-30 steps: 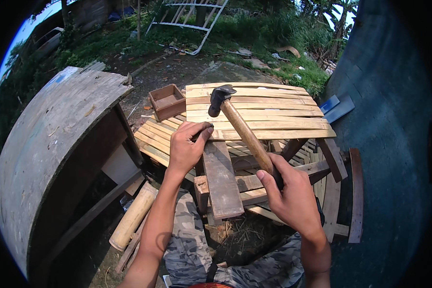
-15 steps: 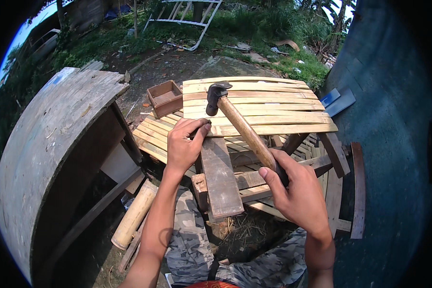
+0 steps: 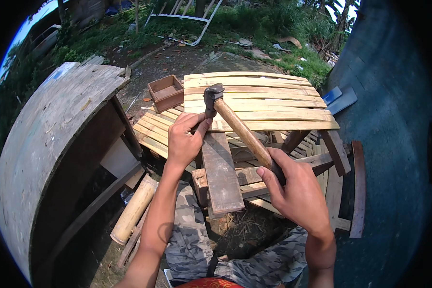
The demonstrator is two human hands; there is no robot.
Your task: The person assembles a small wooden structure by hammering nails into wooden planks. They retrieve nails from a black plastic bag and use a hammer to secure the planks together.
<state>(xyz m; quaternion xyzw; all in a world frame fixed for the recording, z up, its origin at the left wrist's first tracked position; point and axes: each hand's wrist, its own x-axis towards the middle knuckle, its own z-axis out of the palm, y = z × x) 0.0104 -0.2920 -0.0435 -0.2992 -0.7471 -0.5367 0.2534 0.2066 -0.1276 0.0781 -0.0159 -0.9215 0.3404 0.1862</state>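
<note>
My right hand is wrapped round the dark end of a claw hammer's wooden handle. The hammer slants up to the left, its dark metal head right at the fingertips of my left hand. Thumb and forefinger of that hand are pinched together at the near left corner of a panel of pale bamboo slats. Whatever they pinch is too small and too covered by the hammer head to make out. Below the corner, a worn dark wooden board sticks out toward me.
A weathered tabletop fills the left side. Behind my left hand sits a small brown wooden box. A bamboo pole piece lies by my left leg. More slats lie beneath the panel. A blue-green wall rises at right.
The hammer head has come down slightly to the left, onto the spot at my left fingertips. My left hand keeps its pinch, shifted very little.
</note>
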